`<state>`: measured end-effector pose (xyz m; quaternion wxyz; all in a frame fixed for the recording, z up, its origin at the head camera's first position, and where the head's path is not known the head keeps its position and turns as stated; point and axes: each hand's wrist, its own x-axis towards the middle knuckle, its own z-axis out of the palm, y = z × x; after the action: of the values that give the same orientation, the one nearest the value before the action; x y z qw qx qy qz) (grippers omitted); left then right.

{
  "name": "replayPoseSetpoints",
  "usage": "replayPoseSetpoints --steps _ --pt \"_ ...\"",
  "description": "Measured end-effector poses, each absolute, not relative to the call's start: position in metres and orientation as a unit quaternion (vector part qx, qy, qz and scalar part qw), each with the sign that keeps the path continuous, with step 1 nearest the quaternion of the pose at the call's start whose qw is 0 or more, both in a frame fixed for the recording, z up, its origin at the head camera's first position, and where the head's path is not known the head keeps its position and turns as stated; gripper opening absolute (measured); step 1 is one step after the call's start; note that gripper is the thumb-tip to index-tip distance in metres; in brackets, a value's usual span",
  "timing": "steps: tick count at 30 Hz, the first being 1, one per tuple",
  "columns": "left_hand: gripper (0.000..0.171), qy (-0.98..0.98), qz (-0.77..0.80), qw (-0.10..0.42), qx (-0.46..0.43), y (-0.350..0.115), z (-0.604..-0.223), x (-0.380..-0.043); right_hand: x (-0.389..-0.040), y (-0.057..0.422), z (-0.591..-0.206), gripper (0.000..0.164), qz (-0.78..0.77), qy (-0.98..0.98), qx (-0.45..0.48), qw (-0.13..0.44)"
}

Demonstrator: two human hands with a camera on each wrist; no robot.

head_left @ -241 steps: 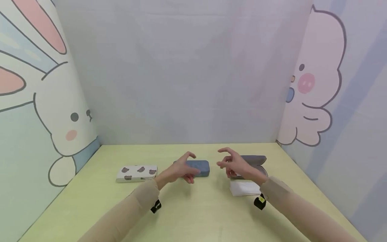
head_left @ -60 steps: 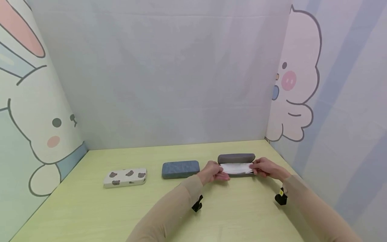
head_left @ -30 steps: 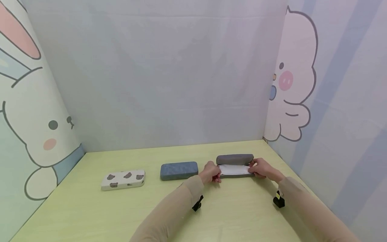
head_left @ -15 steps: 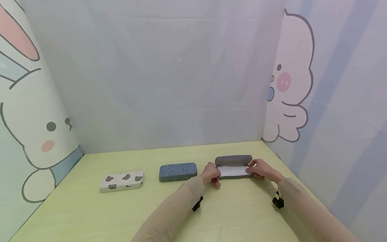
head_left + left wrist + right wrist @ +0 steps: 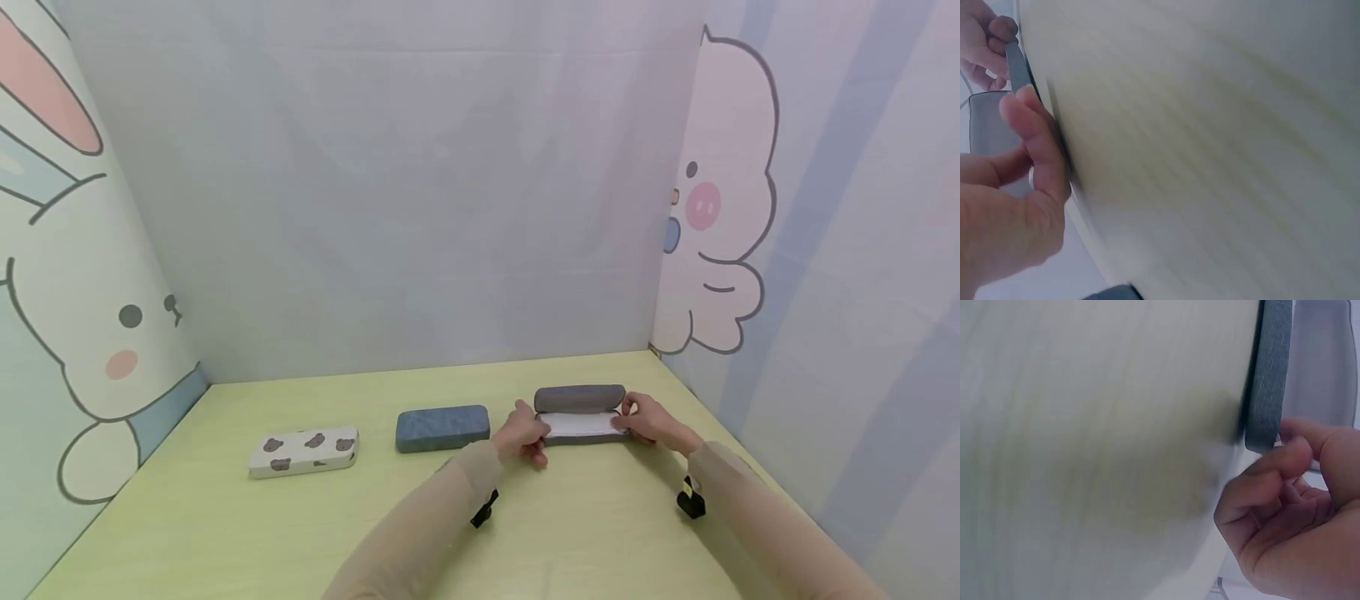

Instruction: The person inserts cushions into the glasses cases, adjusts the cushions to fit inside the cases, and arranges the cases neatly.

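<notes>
A grey glasses case (image 5: 579, 398) lies open on the table, its lid raised at the back. Inside its base is a folded white cloth (image 5: 579, 425), spread flat. My left hand (image 5: 520, 432) grips the case's left end, the thumb over the cloth and the other fingers outside. At the opposite end my right hand (image 5: 649, 420) pinches the rim, its thumb tip on the cloth. In the right wrist view, the curled fingers (image 5: 1250, 494) sit beside the case's dark side wall (image 5: 1269, 375). Both hands hide the ends of the case.
To the left stand a blue glasses case (image 5: 442, 429), shut, and a white case with bear prints (image 5: 303, 452). All rest on a pale yellow-green table (image 5: 247, 533). A grey-white curtain (image 5: 375, 208) closes off the back; printed cloth walls flank the sides.
The white cloth, earlier on the table before the case, now lies inside it. Both hands moved to the case's ends. Over the last second they shift only slightly; the cloth lies flatter.
</notes>
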<state>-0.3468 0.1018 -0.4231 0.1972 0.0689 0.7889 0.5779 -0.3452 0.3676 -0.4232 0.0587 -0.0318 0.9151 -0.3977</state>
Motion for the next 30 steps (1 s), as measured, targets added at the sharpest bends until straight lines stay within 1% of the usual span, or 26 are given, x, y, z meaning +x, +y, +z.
replayPoseSetpoints --steps 3,5,8,11,14,16,22,28,30 --pt "0.080 0.777 0.580 0.230 0.087 0.094 -0.422 -0.349 -0.344 0.372 -0.418 0.034 -0.389 0.918 -0.038 0.072" --pt "0.085 0.772 0.576 0.250 0.100 0.089 -0.420 -0.350 -0.344 0.376 -0.415 0.048 -0.381 0.920 -0.040 0.085" --pt "0.096 0.769 0.563 0.273 0.128 0.085 -0.419 -0.351 -0.343 0.380 -0.412 0.074 -0.374 0.919 -0.048 0.114" --pt "0.106 0.761 0.563 0.284 0.152 0.084 -0.419 -0.352 -0.344 0.382 -0.413 0.097 -0.375 0.914 -0.061 0.145" --pt "0.109 0.758 0.566 0.279 0.164 0.086 -0.419 -0.352 -0.345 0.382 -0.415 0.110 -0.376 0.909 -0.082 0.157" --pt "0.108 0.761 0.567 0.270 0.165 0.087 -0.420 -0.353 -0.346 0.381 -0.415 0.113 -0.381 0.906 -0.090 0.159" --pt "0.100 0.778 0.558 0.241 0.158 0.091 -0.423 -0.355 -0.348 0.381 -0.415 0.108 -0.388 0.901 -0.113 0.161" --pt "0.098 0.791 0.550 0.221 0.154 0.096 -0.425 -0.355 -0.349 0.382 -0.418 0.104 -0.396 0.898 -0.121 0.149" --pt "0.097 0.792 0.549 0.219 0.153 0.096 -0.425 -0.355 -0.349 0.381 -0.419 0.105 -0.401 0.896 -0.121 0.147"
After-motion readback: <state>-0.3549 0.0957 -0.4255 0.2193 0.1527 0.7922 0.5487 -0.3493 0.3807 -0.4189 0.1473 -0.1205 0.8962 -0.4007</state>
